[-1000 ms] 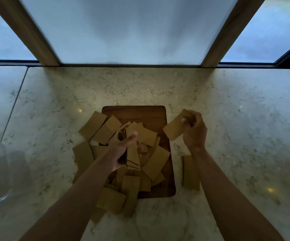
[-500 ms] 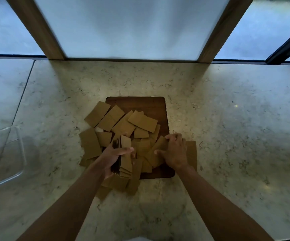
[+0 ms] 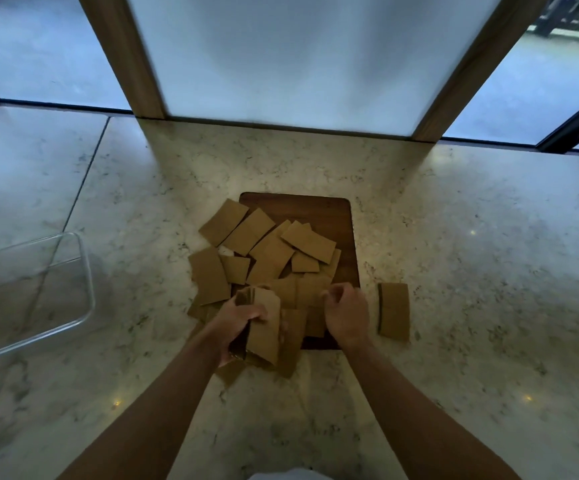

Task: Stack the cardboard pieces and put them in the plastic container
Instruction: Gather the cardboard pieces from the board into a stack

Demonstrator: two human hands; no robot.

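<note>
Here the left hand (image 3: 236, 320) fingers grip a cardboard stack (image 3: 262, 327); right hand (image 3: 345, 311) fingers curl, seemingly empty.

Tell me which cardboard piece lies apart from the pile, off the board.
The lone cardboard piece on the marble counter, right of the wooden board and beyond the right hand. All others overlap in the pile.
</note>
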